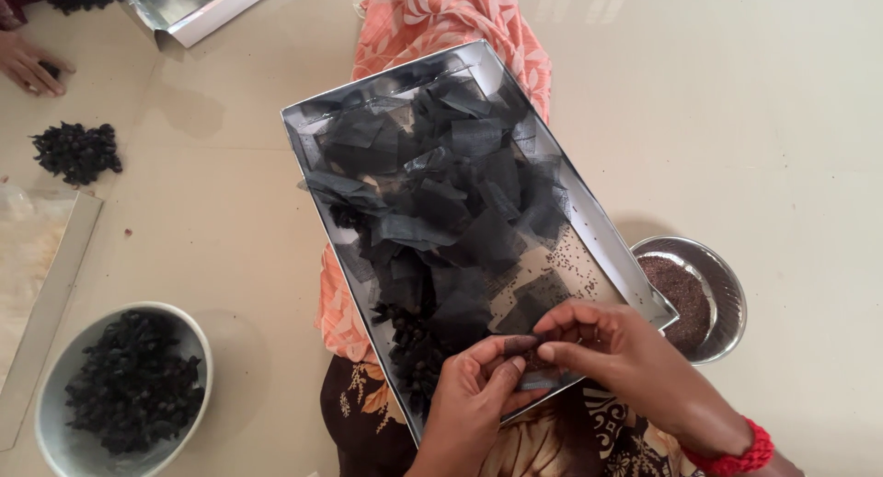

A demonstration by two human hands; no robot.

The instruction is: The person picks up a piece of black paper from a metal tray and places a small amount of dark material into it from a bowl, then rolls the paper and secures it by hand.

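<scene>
Head view: both hands meeting over the near edge of the silver tray point(602, 227). Left hand point(474, 394) and right hand point(612, 344) pinched shut together on one small black net square point(524, 353), fingertips touching. Loose net pile point(441, 201) just beyond, farther up the tray.
</scene>
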